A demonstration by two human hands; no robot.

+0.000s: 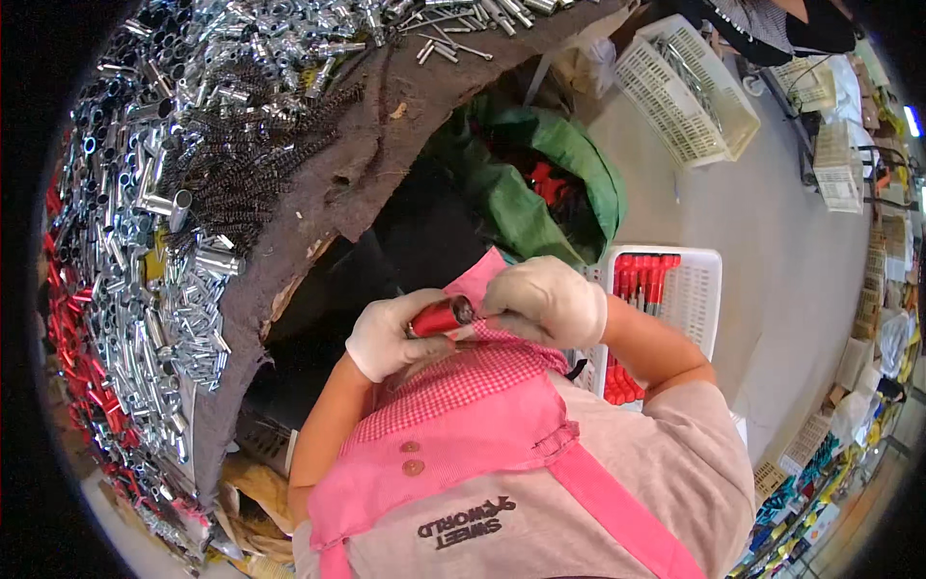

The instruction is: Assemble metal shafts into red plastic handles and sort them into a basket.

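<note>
My left hand (pixel 384 340), in a white glove, is wrapped round a short, shiny red cylinder (pixel 434 319) in front of my chest. The cylinder's dark, round end faces my right hand. Close beside that end is my right hand (pixel 550 297), also gloved, its fingers bent and pressed together. What those fingers hold, if anything, is hidden. Below both hands is my pink checked apron (pixel 434 391).
At left, a cloth-covered table (pixel 318 207) bears heaps of metal tubes (pixel 145 58), dark springs (pixel 246 159) and red parts (pixel 92 372). Ahead stands a green sack (pixel 526 207). On the right are a white basket (pixel 702 289) of red-handled tools and a crate (pixel 666 125).
</note>
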